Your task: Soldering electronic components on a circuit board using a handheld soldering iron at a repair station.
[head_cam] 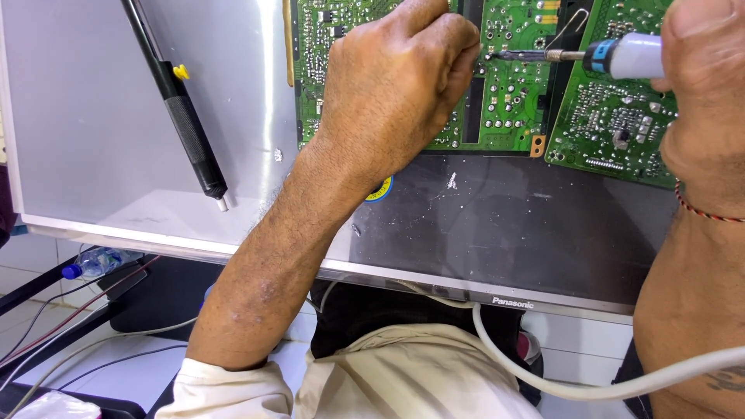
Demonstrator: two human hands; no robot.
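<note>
My left hand is curled into a fist, resting on a green circuit board at the top centre. Its fingertips press together at the board, and nothing shows between them. My right hand at the top right grips a soldering iron with a pale handle and a blue collar. The iron's metal tip points left and ends right at my left fingertips. A second green board lies tilted under the iron.
A black pen-shaped tool with a yellow button lies on the silver panel at the left. The boards sit on a dark back panel. A white cable curves across the bottom right. A plastic bottle lies below the panel's edge.
</note>
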